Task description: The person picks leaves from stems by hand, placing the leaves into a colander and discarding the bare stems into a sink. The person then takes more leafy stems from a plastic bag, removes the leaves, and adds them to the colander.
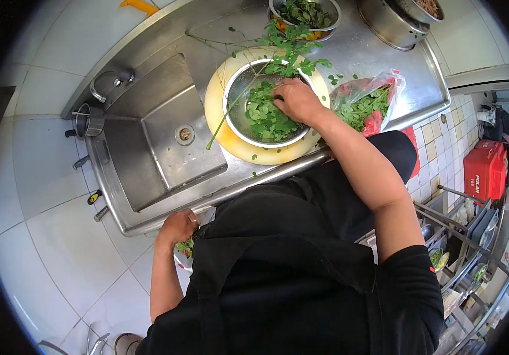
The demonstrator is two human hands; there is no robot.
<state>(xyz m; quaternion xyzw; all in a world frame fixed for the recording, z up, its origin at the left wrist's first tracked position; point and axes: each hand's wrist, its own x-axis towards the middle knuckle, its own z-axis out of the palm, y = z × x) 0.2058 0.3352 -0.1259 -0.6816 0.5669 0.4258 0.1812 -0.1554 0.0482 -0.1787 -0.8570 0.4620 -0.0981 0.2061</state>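
Currently, right hand (299, 100): is being curled over leafy greens (266, 115)
Leafy greens: are being held in a colander (227, 109)
Left hand (177, 228): is being held beside a bowl (181, 260), any grip being indiscernible

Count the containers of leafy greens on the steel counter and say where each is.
3: the perforated bowl on the round board, under the right hand; the far bowl beyond it; the plastic bag at right. Another may be hidden beneath the far bowl.
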